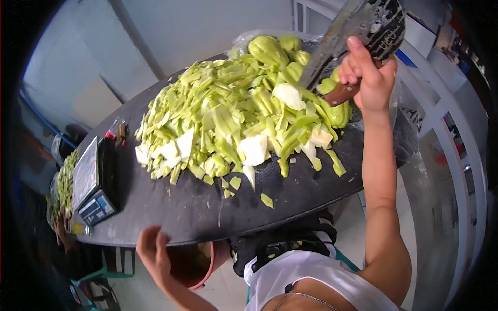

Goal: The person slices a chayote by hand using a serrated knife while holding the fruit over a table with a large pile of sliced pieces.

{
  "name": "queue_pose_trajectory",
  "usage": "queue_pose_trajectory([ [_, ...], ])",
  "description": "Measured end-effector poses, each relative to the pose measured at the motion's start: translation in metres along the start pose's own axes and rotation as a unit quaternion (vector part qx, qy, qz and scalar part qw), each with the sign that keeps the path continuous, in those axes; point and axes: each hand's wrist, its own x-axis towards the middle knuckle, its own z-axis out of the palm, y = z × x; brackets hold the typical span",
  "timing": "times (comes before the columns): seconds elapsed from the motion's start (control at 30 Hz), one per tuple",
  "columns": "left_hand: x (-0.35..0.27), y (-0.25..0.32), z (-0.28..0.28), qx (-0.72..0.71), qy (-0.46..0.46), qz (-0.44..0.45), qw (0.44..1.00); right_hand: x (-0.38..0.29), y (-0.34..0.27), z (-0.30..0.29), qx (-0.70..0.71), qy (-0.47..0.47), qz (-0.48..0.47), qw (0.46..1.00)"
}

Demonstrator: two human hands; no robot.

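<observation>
My right hand grips the wooden handle of a cleaver, raised over the right side of the table, its broad, worn blade pointing up and away. Beneath and beside it spreads a large heap of green chayote peelings. Whole chayotes lie at the back of the heap, by a clear plastic bag. Peeled white chunks sit among the peelings. My left hand hangs at the table's near edge, slightly blurred, fingers apart and nothing visible in it. Just below is a pink-rimmed bucket with dark contents I cannot make out.
The dark table has a curved near edge. A digital scale stands at its left, near a small red-and-brown item. White metal railings rise at the right. More green produce shows at far left.
</observation>
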Motion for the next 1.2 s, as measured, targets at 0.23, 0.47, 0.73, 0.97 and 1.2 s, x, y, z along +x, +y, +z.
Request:
queue_pose_trajectory([
  [0.23, 0.099, 0.109, 0.148, -0.184, -0.195, 0.022, 0.963, -0.013, 0.007, 0.045, 0.049, -0.137, 0.041, 0.988],
  [0.47, 0.130, 0.093, 0.202, -0.301, -0.196, -0.019, 0.933, -0.020, 0.016, 0.075, 0.050, -0.175, 0.056, 0.982],
  [0.73, 0.182, 0.042, 0.129, -0.221, -0.042, 0.003, 0.974, -0.012, 0.025, 0.063, 0.001, -0.130, 0.035, 0.991],
  [0.97, 0.254, 0.038, 0.058, 0.060, 0.196, 0.171, 0.964, -0.001, 0.022, 0.036, -0.013, -0.084, 0.020, 0.996],
  [1.2, 0.277, 0.105, 0.075, -0.027, 0.046, 0.170, 0.984, 0.021, 0.017, -0.010, -0.027, -0.027, -0.021, 0.999],
])
